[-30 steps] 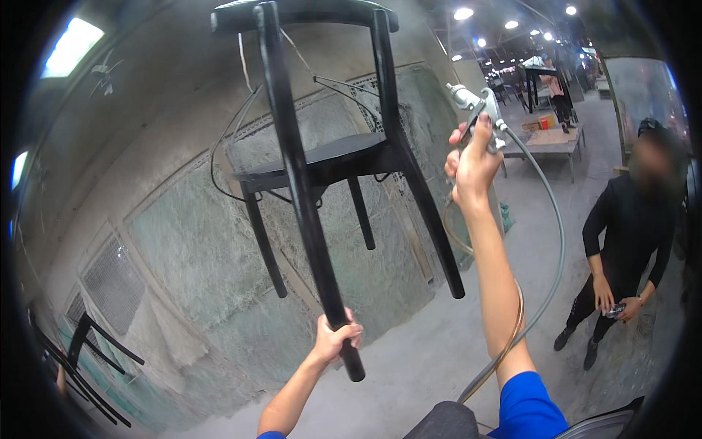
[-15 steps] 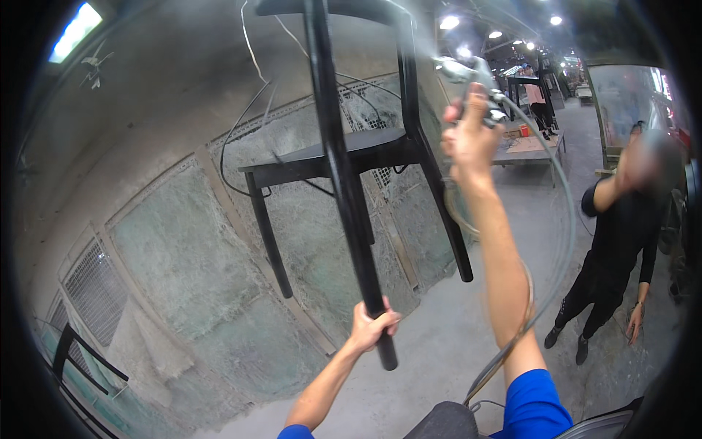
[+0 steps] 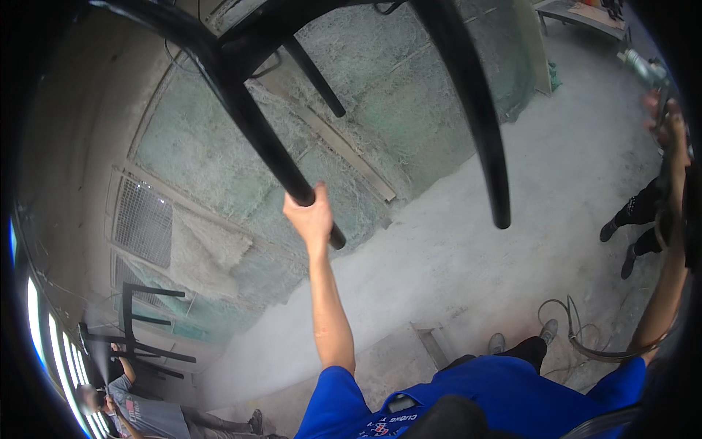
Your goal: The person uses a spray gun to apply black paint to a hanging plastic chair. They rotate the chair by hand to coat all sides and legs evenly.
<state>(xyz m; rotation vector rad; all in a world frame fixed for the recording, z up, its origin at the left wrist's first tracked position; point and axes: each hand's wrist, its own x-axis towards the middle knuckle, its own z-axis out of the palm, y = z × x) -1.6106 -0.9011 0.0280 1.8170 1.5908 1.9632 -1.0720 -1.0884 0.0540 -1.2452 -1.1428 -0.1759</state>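
Overhead, centre frame: black chair (image 3: 292,44), hung up high, legs pointing down and outward toward the camera.
Left hand (image 3: 311,216): raised on an outstretched arm, fingers wrapped tight around one chair leg (image 3: 270,143) just short of its lower tip.
Gripped leg: slanting from upper left down to the right, tip poking out just below the fist.
Second leg (image 3: 475,110): right of the gripped one, curving downward, free of any hand, well apart from the left hand.
Right hand (image 3: 669,128): lifted at the far right rim, closed around the handle of a spray gun (image 3: 643,69); exact finger positions blurred by the rim.
Spray gun: metal head above the right hand, nozzle pointing left toward the chair, apart from it.
Hose (image 3: 585,344): looped on the floor near the feet, running up along the right arm.
Behind the chair: wall (image 3: 409,95) thick with greenish overspray, vent grille (image 3: 142,219) lower left.
Floor (image 3: 468,249): pale, dusty.
Right edge: another person's dark legs and shoes (image 3: 621,234), standing near the right arm.
Lower left corner: another person (image 3: 142,417) in a grey shirt, beside more black chair frames (image 3: 142,329).
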